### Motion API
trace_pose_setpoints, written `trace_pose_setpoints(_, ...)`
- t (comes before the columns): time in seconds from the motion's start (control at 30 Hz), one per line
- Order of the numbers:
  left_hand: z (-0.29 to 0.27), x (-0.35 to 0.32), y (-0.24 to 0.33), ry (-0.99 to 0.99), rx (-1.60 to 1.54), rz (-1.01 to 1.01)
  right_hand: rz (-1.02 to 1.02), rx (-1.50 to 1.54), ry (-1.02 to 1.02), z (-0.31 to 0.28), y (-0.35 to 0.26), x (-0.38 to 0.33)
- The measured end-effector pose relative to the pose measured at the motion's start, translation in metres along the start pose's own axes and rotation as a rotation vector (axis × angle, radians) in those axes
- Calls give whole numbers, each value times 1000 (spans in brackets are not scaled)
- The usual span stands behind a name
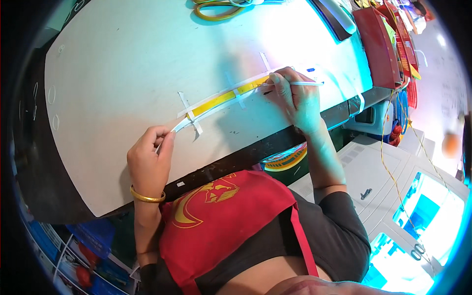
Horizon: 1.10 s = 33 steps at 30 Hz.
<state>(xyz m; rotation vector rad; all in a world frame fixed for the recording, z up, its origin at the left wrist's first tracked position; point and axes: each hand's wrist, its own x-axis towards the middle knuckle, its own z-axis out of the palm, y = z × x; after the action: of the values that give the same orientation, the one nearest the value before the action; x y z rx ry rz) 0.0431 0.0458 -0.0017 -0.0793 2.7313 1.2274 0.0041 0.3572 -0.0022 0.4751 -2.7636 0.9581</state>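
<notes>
A narrow yellow strip [214, 103] lies slantwise on the pale tabletop, bordered by white strips. Short pieces of pale tape cross it, one near its left end [190, 113] and another about midway [236, 91]. My left hand [151, 160] is closed, pinching the free end of a white strip [180, 126] between thumb and fingers. At the yellow strip's right end, my right hand [297, 101] is closed around a slim white pen-like stick [307, 83], whose far end sticks out to the right. Its tip is mostly hidden by the fingers.
Yellow-brown bands or loops [216, 12] lie at the table's far edge, with dark and white strips [334, 19] to their right. A red bin [378, 46] stands at the right end. The dark table edge [221, 169] runs in front of my red apron [231, 206]. Grey cabinets [366, 162] stand to the right.
</notes>
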Motion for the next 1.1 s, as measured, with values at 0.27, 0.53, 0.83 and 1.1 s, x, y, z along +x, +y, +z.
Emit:
trace_pose_setpoints(0.27,0,0,-5,42,15,94,-124,-152,-42,3,-4,4)
trace_pose_setpoints(0.53,0,1,-5,37,-2,117,-50,-103,-2,12,-9,2)
trace_pose_setpoints(0.83,-2,5,-1,0,-60,41,-122,-100,-9,19,-24,7)
trace_pose_setpoints(1.1,3,13,-9,79,-6,115,32,245,-150,28,-42,9)
